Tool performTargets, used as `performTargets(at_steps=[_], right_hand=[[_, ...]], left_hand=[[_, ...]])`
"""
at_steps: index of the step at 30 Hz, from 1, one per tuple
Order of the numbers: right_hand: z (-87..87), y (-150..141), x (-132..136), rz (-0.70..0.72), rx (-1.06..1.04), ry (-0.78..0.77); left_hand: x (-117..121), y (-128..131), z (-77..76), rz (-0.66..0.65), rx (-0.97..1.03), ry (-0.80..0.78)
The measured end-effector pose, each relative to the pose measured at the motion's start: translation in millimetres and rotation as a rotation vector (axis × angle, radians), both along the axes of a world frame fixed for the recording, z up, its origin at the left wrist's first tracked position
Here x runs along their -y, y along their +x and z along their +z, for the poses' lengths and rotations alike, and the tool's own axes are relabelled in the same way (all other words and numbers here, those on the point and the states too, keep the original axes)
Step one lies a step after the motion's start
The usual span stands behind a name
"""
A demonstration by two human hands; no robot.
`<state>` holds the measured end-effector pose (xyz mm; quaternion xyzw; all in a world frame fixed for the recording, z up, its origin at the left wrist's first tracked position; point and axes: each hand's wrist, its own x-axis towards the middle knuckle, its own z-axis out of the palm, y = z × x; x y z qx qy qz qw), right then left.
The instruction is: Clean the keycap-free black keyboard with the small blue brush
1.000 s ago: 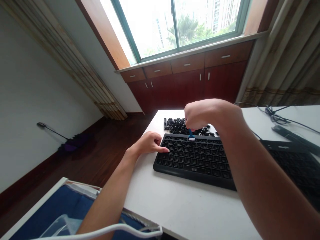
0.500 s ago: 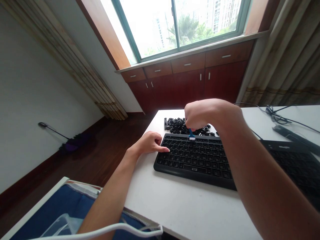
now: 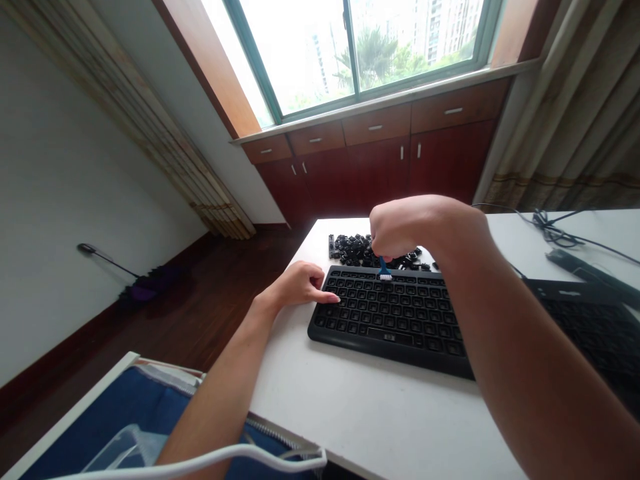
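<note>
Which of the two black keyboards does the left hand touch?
The left keyboard, with the blue brush at its top row; the other lies right of the right forearm.

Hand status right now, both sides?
Left hand: partly curled, not gripping anything, thumb resting on the left end of the keyboard.
Right hand: closed on a small blue brush, bristles down at the keyboard's top row.
</note>
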<state>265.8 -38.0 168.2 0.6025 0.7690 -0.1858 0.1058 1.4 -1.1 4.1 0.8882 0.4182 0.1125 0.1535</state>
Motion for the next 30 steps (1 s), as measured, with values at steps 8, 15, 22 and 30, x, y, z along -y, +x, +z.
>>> performTargets(at_steps=[8,15,22,30], right_hand=[[-2.5,0.8,-2.3,0.018,0.001,0.015],[-3.0,1.5,-3.6,0.01,-0.006,-0.001],[-5.9,2.1,-6.3,0.031,-0.031,-0.002],[-8.1,2.4,-10.3,0.05,-0.043,-0.017]], left_hand=[[0.6,1.0,0.8,-0.007,0.002,0.007],[1.0,1.4,1.5,0.003,-0.006,0.002],[0.9,1.3,1.2,0.002,0.001,-0.003],[0.8,0.9,1.3,-0.005,0.009,-0.001]])
